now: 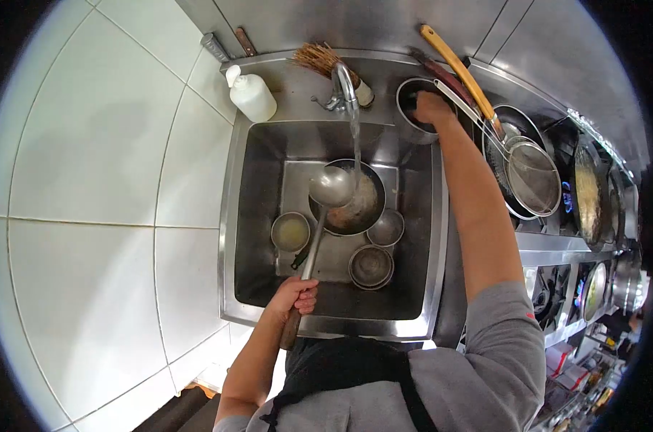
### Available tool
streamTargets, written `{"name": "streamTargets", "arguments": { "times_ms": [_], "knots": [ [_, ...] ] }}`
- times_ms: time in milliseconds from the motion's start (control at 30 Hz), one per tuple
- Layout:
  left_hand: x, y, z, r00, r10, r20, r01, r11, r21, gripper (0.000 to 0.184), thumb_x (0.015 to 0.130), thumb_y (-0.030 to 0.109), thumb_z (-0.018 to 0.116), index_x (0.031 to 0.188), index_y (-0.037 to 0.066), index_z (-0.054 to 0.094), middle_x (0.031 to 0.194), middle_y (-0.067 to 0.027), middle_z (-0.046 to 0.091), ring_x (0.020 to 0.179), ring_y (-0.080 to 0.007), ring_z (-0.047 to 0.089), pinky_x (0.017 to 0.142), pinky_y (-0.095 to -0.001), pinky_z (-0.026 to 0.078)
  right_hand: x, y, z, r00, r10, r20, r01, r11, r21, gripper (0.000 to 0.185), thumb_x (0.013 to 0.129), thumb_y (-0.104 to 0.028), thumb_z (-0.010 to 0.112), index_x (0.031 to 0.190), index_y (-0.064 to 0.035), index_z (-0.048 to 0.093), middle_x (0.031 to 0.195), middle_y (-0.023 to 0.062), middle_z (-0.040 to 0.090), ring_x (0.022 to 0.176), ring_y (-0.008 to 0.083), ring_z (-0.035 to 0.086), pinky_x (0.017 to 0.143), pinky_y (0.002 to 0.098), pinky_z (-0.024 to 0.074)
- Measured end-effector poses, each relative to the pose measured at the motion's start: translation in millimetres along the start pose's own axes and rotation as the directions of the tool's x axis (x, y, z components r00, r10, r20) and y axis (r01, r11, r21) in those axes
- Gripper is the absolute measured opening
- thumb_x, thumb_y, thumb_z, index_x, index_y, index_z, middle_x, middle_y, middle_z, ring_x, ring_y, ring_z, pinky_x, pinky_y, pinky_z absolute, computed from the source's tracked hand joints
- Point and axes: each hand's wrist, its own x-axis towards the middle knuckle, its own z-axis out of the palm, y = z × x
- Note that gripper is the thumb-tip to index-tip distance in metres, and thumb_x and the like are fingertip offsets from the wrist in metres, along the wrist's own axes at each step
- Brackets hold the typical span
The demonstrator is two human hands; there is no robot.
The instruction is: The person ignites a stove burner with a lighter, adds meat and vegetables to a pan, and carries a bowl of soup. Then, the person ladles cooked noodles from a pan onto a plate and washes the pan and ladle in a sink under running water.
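My left hand (295,296) is wrapped around the handle of a large metal ladle (332,186), whose bowl hangs over a round pan (368,207) in the sink. Water runs from the faucet (346,85) into that pan, which holds cloudy brownish liquid. My right hand (432,109) reaches down into a deep metal pot (411,129) at the sink's back right corner. Its fingers are hidden inside the pot. Around the pan in the sink sit a small bowl (290,232) with yellowish liquid, another small metal bowl (385,228) and stacked round metal bowls (371,268).
A white pump bottle (251,95) and a bundled twig brush (322,59) stand behind the sink (227,288). To the right lie a mesh strainer (533,178) and a wooden-handled tool (460,61). Beyond them, a pan (587,191) sits by blue burner flames.
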Motion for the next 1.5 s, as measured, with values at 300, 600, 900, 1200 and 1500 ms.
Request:
{"name": "streamTargets", "arguments": {
  "times_ms": [300,600,900,1200,1500],
  "knots": [
    [17,12,21,0.963,-0.146,0.227,0.151,0.989,-0.004,0.032,0.094,0.017,0.056,0.068,0.013,0.039,0.051,0.0055,0.034,0.036,-0.0057,0.03,0.036,-0.025,0.025,-35,-19,-2,0.775,0.027,-0.632,0.052,0.993,0.106,0.024,0.078,-0.019,0.066,0.096,-0.0039,0.06,0.095,0.0179,0.065,0.102,0.0378,0.059,0.09,0.0425,0.0462],
    [-12,34,41,0.984,-0.143,0.103,0.117,0.969,0.22,0.018,0.089,0.01,0.062,0.084,0.01,0.045,0.053,0.0044,0.036,0.038,-0.0071,0.035,0.036,-0.0266,0.027,-103,-97,99,0.718,-0.415,-0.559,0.618,0.75,0.236,0.04,0.074,-0.017,0.07,0.11,-0.0043,0.058,0.116,0.0172,0.056,0.11,0.0372,0.052,0.094,0.0445,0.0436],
    [-73,95,25,0.975,0.146,-0.167,0.133,0.218,0.967,0.015,0.085,0.011,0.063,0.084,0.002,0.05,0.054,-0.0067,0.052,0.041,-0.0172,0.051,0.04,-0.0337,0.04,-96,-135,80,0.552,-0.765,0.333,0.793,0.605,0.075,0.04,0.081,-0.015,0.062,0.121,-0.018,0.057,0.113,0.0132,0.062,0.107,0.0345,0.059,0.088,0.0466,0.0492],
    [-47,93,29,0.936,0.351,0.036,-0.047,0.025,0.999,0.018,0.084,0.014,0.062,0.085,-0.002,0.054,0.059,-0.0119,0.054,0.045,-0.0218,0.056,0.045,-0.0367,0.044,-91,-140,70,0.493,-0.776,0.392,0.87,0.44,-0.224,0.028,0.081,-0.008,0.057,0.108,-0.0111,0.063,0.099,0.015,0.068,0.096,0.0376,0.065,0.084,0.0459,0.0525],
    [-23,55,28,0.99,0.138,-0.04,-0.078,0.746,0.661,0.017,0.087,0.005,0.06,0.088,0.008,0.044,0.054,-0.002,0.044,0.041,-0.0124,0.044,0.037,-0.0298,0.036,-108,-139,171,0.901,0.031,0.433,-0.217,-0.832,0.511,0.032,0.082,-0.015,0.064,0.112,-0.0069,0.061,0.107,0.0151,0.067,0.096,0.0332,0.065,0.082,0.0438,0.0533]
  ]
}}
